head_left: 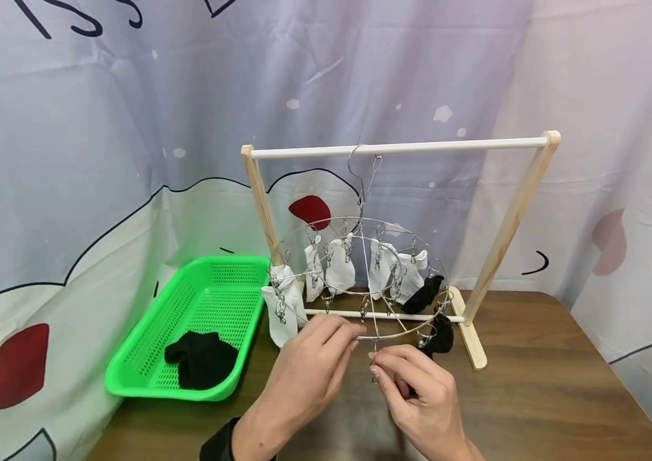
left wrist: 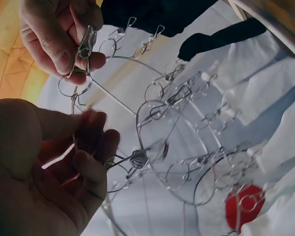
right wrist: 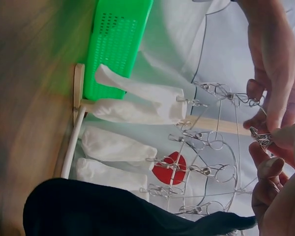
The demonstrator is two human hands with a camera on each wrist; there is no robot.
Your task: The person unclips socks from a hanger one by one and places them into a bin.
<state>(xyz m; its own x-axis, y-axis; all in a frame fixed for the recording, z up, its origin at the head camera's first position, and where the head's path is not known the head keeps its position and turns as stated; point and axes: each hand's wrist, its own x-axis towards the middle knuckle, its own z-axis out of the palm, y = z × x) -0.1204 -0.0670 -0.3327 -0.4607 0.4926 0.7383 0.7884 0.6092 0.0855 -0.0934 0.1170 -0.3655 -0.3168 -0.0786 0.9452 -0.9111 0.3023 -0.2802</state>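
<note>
A round wire sock hanger [head_left: 360,293] hangs by its hook from a white rail. My left hand [head_left: 309,365] grips the hanger's outer ring at its near side, the wire running between thumb and curled fingers in the left wrist view. Just right of it, my right hand [head_left: 421,390] pinches a metal clip [left wrist: 86,54] that dangles from the same ring. Several white socks [head_left: 340,266] hang clipped along the left and far side. Black socks [head_left: 424,294] hang at the right side, one large in the foreground of the right wrist view.
On the left, a green plastic basket [head_left: 130,349] stands on the wooden table [head_left: 539,397] with a black cloth item [head_left: 202,358] inside. A wooden stand [head_left: 513,224] with a white rail [head_left: 447,146] holds the hanger. Behind it hangs a patterned curtain [head_left: 216,96].
</note>
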